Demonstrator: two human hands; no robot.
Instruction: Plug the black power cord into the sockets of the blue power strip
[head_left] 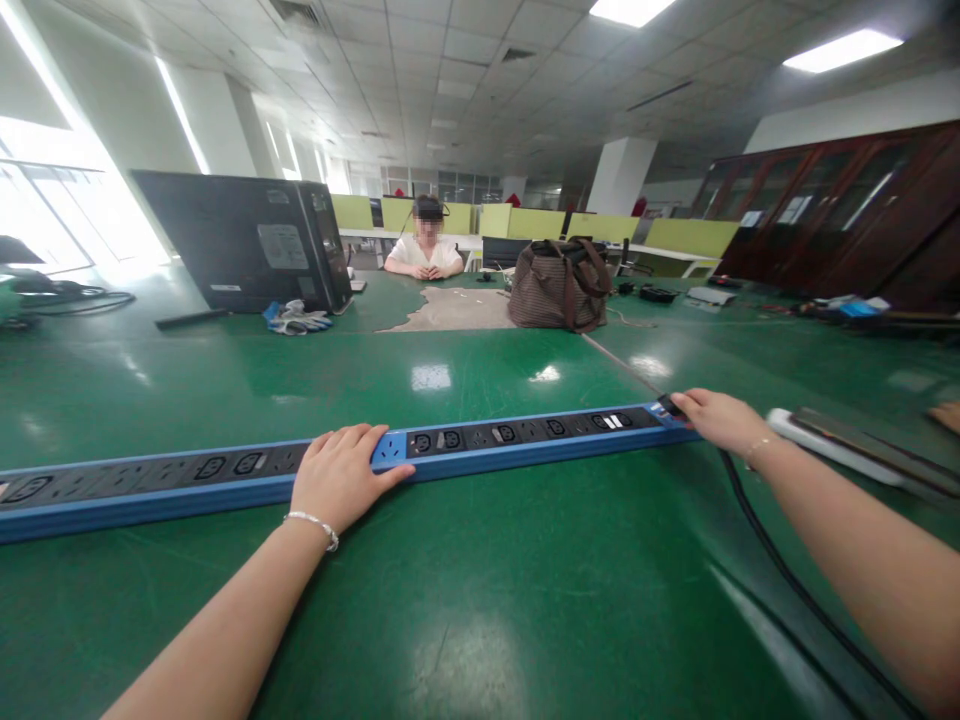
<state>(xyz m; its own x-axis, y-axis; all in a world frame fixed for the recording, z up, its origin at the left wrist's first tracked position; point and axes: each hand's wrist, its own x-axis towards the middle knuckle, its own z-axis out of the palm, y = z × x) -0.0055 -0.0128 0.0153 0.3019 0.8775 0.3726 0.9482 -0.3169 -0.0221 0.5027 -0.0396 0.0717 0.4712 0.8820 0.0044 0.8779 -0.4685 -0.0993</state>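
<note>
A long blue power strip (491, 460) with a row of black sockets lies across the green table. My left hand (341, 475) grips it near the middle, with the fingers over its far side and the thumb along its near edge, beside a bright blue socket (388, 450). At the strip's right end, my right hand (712, 415) pinches a black plug (669, 405). From under this hand a black cord (772, 550) runs down to the lower right. My fingers partly hide the plug, and I cannot tell whether it sits in a socket.
A black computer case (255, 245) stands at the back left, with gloves (296, 317) beside it. A brown checked bag (561, 285) sits at the back. A person (425, 245) sits across the table. To the right lies a white, dark-topped long object (840, 445).
</note>
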